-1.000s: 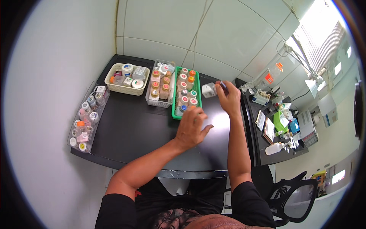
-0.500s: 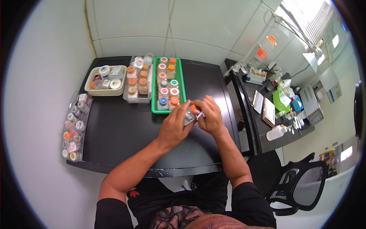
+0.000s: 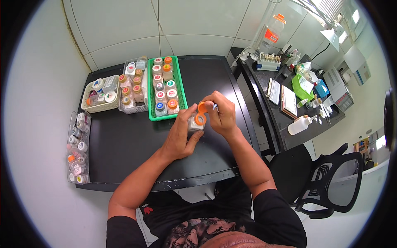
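Note:
My left hand [image 3: 175, 140] is wrapped around a small clear jar [image 3: 194, 125] with pale contents, tilted above the black table. The jar's orange flip cap [image 3: 201, 108] is open, its lid raised above an orange ring at the mouth. My right hand [image 3: 223, 118] is closed beside it, fingertips at the raised lid. A thin white-and-blue stick [image 3: 215, 106] pokes out between those fingers; the rest is hidden. Just left of my hands, a green basket [image 3: 181, 82] holds two rows of similar jars with orange, white, blue and green caps.
A clear bin [image 3: 132, 110] of jars, a cream basket [image 3: 103, 108] and a long clear tray [image 3: 78, 182] of small containers line the left side. On the right, a side desk [image 3: 273, 124] carries a white squeeze bottle [image 3: 299, 125], notebooks and a green tray. A black chair [image 3: 289, 169] stands below.
The orange cap has come open and its lid now stands up. My hands have drawn slightly apart, with the right one at the lid. The whole view has shifted a little.

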`<state>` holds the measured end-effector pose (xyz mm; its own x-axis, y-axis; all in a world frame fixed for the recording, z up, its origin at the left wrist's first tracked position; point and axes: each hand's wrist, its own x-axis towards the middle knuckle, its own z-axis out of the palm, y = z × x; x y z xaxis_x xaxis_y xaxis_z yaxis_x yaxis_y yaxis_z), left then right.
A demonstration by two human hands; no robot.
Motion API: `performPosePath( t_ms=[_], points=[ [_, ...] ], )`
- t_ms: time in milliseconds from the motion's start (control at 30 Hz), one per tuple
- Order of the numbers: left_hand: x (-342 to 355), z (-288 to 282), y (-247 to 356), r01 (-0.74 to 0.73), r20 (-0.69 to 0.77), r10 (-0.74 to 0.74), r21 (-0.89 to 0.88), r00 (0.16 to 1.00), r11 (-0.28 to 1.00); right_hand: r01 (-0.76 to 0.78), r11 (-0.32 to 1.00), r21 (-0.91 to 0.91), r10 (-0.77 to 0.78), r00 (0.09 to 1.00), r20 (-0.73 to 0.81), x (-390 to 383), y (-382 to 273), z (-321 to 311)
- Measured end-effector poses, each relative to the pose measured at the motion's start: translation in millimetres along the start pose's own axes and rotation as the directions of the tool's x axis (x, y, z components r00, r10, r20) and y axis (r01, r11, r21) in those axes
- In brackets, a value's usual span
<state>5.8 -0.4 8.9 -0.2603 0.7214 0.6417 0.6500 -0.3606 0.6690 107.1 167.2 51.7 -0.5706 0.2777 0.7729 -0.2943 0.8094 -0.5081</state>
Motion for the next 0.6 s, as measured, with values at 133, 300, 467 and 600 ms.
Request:
performPosePath(
  t_ms=[133,300,467,600],
  points=[
    [0,3,0,-0.077,0.017,0.077,0.016,0.997,0.997,-0.04,0.998,0.05,0.043,0.998,-0.049,1,5,-3],
    [-1,4,-4,-0.058,-0.009,0.059,0.048,0.998,0.997,-0.035,0.998,0.057,0.041,0.993,-0.112,21,-13,-23],
    [3,-1,2,-0.016,-0.145,0.04,0.165,0.989,0.986,0.158,0.986,-0.058,-0.159,0.987,-0.004,25,-32,-22],
    [5,-3,-1,0.074,-0.257,-0.038,0.135,0.966,0.988,0.342,0.94,-0.006,-0.326,0.89,-0.318,9,-16,-14]
  ],
)
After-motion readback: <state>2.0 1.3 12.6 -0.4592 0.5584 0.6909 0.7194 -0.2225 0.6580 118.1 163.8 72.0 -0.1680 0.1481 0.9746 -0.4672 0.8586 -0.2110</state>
